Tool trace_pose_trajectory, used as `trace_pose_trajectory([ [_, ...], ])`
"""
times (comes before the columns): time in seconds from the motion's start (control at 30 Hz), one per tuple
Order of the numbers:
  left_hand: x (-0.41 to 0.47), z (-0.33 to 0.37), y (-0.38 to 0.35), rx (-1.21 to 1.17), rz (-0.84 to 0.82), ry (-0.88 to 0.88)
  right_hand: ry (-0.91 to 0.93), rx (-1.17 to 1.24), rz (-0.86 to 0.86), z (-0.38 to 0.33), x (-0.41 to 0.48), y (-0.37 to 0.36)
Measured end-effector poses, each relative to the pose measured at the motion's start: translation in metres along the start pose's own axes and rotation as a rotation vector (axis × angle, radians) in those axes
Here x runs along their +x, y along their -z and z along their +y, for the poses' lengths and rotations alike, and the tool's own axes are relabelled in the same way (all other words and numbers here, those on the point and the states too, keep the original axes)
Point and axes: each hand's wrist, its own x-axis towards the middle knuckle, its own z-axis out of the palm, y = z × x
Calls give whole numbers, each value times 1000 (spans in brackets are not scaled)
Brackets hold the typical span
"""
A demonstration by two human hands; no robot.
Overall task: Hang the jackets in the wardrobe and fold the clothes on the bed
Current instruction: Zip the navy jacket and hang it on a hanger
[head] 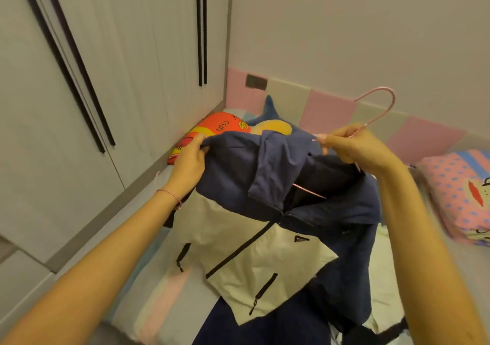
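A navy and cream zip jacket (pixel 254 241) hangs in front of me above the bed (pixel 169 286). My left hand (pixel 189 160) pinches the jacket's left shoulder. My right hand (pixel 355 145) grips the neck of a pink wire hanger (pixel 381 106) together with the right side of the collar. The hook sticks up past my fingers. Part of the hanger's arm shows inside the open collar; the rest is hidden in the fabric. The jacket's lower part trails down onto the sheet.
Closed grey wardrobe doors (pixel 79 106) with black strip handles stand along the left. An orange cushion (pixel 212 129) and a blue plush toy (pixel 270 116) lie in the corner. A pink dotted pillow (pixel 461 193) sits at the right. A padded pink and cream wall panel (pixel 331 108) runs behind.
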Motion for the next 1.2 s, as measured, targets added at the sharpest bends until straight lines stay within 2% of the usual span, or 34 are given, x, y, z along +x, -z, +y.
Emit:
trace_pose_trajectory([
  [0.13, -1, -22, 46, 268, 88, -38, -87, -143, -151, 5, 4, -19],
  [0.23, 1, -39, 72, 178, 149, -25, -51, -220, -201, -5, 14, -51],
  [0.3, 5, -59, 94, 204, 142, 39, -37, -139, -164, -12, 24, -68],
  [0.37, 7, -82, 120, 333, 140, 164, -40, -37, -142, -22, 33, -84],
  [0.43, 13, -99, 149, 413, 233, 265, -17, 11, -101, -39, 48, -107],
  [0.47, 15, -99, 160, 432, 294, 246, -1, 9, -84, -48, 59, -120],
  [0.53, 20, -79, 163, 420, 301, 2, 33, -37, -58, -69, 78, -142],
  [0.6, 23, -53, 166, 426, 148, -221, 69, -72, -110, -98, 99, -171],
  [0.67, 21, -38, 166, 481, 20, -283, 147, -60, -193, -133, 112, -205],
  [0.73, 23, -37, 171, 492, -3, -224, 225, -66, -216, -161, 126, -236],
  [0.83, 29, -41, 192, 521, 84, -128, 311, -13, -176, -183, 148, -265],
  [0.97, 43, -47, 223, 621, 201, -142, 438, 51, -207, -205, 171, -289],
  [1.13, 63, -66, 244, 529, 413, 53, 513, 190, -452, -214, 220, -319],
  [1.2, 80, -73, 252, 500, 437, 153, 552, 188, -499, -216, 247, -332],
])
